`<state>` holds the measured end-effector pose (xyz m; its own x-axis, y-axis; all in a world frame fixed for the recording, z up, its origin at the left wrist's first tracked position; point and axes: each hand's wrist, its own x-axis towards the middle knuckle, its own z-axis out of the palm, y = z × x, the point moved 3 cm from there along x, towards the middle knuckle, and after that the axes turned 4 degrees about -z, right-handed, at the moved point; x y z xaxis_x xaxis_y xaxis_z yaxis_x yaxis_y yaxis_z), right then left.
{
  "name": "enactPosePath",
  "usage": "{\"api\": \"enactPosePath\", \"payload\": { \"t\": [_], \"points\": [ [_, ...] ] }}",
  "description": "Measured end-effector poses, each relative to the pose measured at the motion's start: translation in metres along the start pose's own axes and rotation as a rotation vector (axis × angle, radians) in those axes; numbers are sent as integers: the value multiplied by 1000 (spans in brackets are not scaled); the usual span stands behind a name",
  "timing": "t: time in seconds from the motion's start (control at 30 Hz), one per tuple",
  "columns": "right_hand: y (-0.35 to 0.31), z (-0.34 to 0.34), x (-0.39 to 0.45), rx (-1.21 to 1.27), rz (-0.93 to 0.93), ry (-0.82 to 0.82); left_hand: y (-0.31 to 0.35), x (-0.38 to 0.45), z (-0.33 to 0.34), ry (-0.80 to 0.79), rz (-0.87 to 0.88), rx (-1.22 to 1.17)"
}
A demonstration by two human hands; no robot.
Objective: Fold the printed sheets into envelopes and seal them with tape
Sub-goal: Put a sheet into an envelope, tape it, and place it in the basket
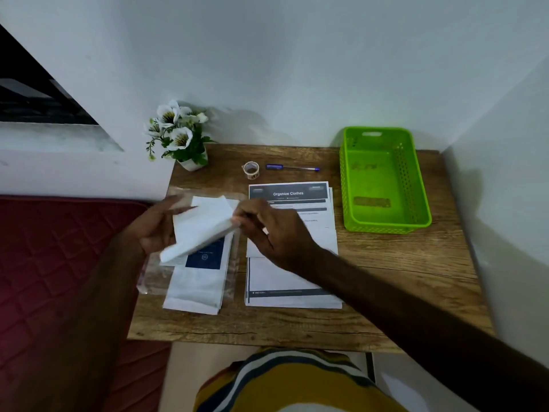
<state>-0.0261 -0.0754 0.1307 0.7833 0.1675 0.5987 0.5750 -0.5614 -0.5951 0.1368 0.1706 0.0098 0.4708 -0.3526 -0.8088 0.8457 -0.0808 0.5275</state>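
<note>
A small wooden tabletop (371, 292) with a rough, knotted grain is set into a corner of pale plastered walls. A dark red quilted bed (59, 263) is seen along its left edge, and a striped garment in yellow, white and dark bands is seen below its near edge.

At the far right corner a bright green plastic basket (386, 179) with perforated walls is placed, its long side running along the right edge. At the far left corner a small white pot of white flowers (178, 135) is stood. Between them, near the far edge, a small roll of tape (251, 169) is laid just beside a blue pen (292, 167). Bare wood is left along the near edge and in the near right corner.

A stack of printed sheets (285, 281) is laid flat at the middle, headed "Organize Clothes", with its corners slightly fanned. Just left of it, a pile of white envelopes (196, 289) with a dark blue panel is laid on a clear, crinkled plastic wrapper (148, 278) close to the left edge.

A white envelope (202, 227) is held tilted above that pile, clear of the tabletop. Its left edge is held by the left hand (154, 230), fingers extended behind it and thumb in front. Its upper right corner is pinched by the right hand (267, 230), fingers curled, with the forearm crossing over the sheets.
</note>
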Motion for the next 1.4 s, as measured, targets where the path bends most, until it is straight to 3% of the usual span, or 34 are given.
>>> {"api": "enactPosePath", "payload": {
  "t": [0.1, 0.27, 0.33, 0.5, 0.7, 0.77, 0.83, 0.9, 0.97, 1.07, 1.13, 1.23, 1.4],
  "points": [
    [17, 10, -42, 58, 174, 25, -2, 9, 3, 54, 84, -57],
    [39, 38, -87, 601, 936, 310, -9, 21, -4, 227, 239, -147],
    [47, 46, -91, 663, 1093, 374, -13, 21, -6, 269, 263, -121],
    [64, 52, -89, 482, 1160, 445, -24, 21, -9, 480, 352, -36],
    [75, 57, -95, 188, 1082, 417, -27, 13, 0, 692, 633, 258],
    [80, 58, -97, 101, 1049, 397, -27, 7, 4, 752, 678, 450],
    [84, 58, -100, 31, 1043, 354, -31, 1, 5, 947, 718, 753],
    [86, 57, -102, -34, 1033, 323, -38, -7, 19, 1118, 872, 1057],
    [87, 55, -104, -81, 1031, 314, -51, -13, 48, 1042, 1123, 1251],
    [89, 53, -107, -144, 1046, 272, -84, -15, 85, 715, 1282, 1314],
    [90, 51, -108, -160, 1056, 234, -109, -13, 103, 577, 1250, 1358],
    [89, 44, -109, -158, 1078, 244, -135, -7, 115, 507, 1151, 1490],
    [77, 19, -130, -252, 1130, 466, -146, -2, 113, 507, 1093, 1549]
  ]
}}
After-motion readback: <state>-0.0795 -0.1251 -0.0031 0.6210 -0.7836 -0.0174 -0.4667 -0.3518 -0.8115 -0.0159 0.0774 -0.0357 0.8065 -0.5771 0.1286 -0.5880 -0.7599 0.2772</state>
